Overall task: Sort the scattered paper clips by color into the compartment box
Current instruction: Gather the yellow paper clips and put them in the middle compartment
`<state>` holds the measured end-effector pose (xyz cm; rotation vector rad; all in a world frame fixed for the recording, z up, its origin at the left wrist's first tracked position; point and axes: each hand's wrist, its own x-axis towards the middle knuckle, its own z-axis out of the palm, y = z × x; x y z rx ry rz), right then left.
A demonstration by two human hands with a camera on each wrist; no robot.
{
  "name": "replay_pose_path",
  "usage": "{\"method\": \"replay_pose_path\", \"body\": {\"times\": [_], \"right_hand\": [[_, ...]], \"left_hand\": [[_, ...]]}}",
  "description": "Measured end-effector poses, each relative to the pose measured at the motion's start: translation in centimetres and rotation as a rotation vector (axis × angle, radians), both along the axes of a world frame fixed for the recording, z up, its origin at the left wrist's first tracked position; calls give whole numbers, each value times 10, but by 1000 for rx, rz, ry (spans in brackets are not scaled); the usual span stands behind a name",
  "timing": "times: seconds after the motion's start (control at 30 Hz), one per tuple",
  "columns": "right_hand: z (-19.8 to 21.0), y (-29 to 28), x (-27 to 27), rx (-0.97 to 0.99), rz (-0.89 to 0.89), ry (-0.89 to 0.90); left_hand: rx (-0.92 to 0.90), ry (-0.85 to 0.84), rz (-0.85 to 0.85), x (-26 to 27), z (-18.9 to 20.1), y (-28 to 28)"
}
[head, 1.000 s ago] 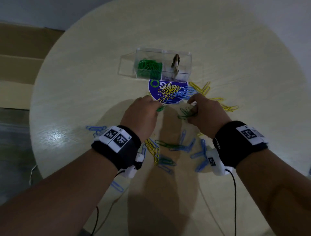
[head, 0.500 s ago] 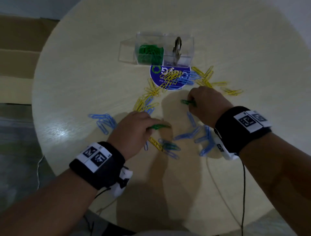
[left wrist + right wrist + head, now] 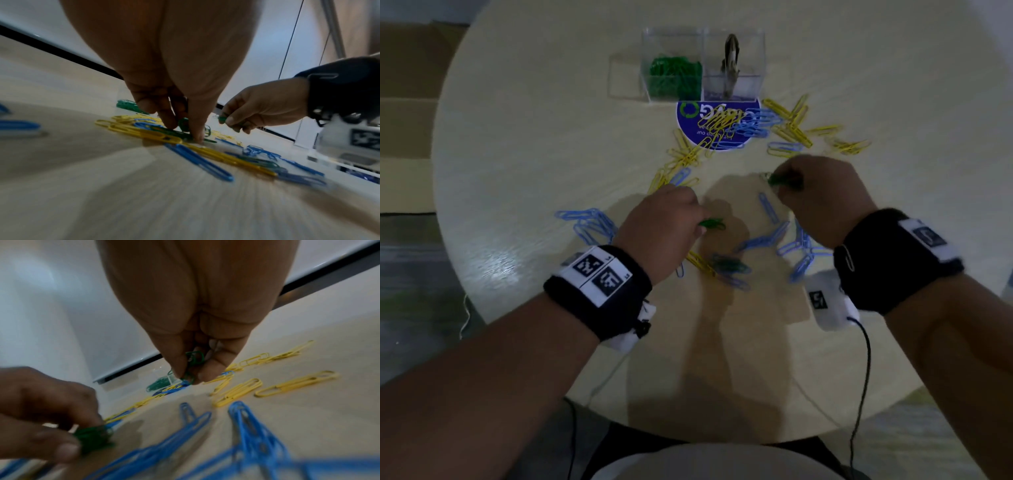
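Note:
Blue, yellow and green paper clips lie scattered on a round pale table [image 3: 524, 164]. A clear compartment box [image 3: 702, 65] stands at the far side, its left cell full of green clips [image 3: 674, 77]. My left hand [image 3: 671, 222] pinches green clips [image 3: 711, 224] [image 3: 184, 124] low over a yellow and blue heap [image 3: 156, 134]. My right hand [image 3: 822, 192] pinches a small bunch of green clips [image 3: 777, 180] [image 3: 194, 359] just above the table. More green clips [image 3: 729, 265] lie between my wrists among blue ones.
A round blue sticker [image 3: 717, 123] sits in front of the box under yellow clips [image 3: 791, 126]. A metal binder clip [image 3: 731, 61] stands in the box's right cell. Blue clips [image 3: 589, 222] lie left of my left hand. Cables [image 3: 859, 377] trail off the near edge.
Both hands have drawn back toward me from the sticker area, each still holding green clips. The left hand now sits lower over the heap near my wrists.

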<state>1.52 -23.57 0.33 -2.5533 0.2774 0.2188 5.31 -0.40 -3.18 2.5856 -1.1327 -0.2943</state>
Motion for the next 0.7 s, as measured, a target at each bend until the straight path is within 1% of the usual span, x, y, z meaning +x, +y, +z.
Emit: {"method": "replay_pose_path", "body": {"times": [0.1, 0.2, 0.27, 0.37, 0.43, 0.5, 0.6, 0.67, 0.7], "right_hand": [[2, 16, -28, 17, 93, 7], [-6, 30, -41, -64, 250, 55], [-11, 32, -42, -118, 311, 65], [-19, 29, -36, -181, 300, 57], [-24, 28, -33, -236, 271, 44], [-27, 27, -31, -277, 242, 13], [-26, 21, -30, -241, 167, -20], [-22, 16, -33, -163, 56, -51], [-20, 13, -36, -122, -9, -76]], "left_hand": [[102, 4, -91, 4, 5, -1], [202, 65, -102, 8, 15, -9], [266, 84, -112, 7, 20, -16], [375, 63, -129, 5, 22, -24], [400, 35, -128, 4, 20, -24], [355, 6, -105, 5, 15, -18], [154, 13, -66, 0, 12, -3], [35, -24, -119, -11, 10, 6], [12, -46, -163, -19, 9, 10]]}}
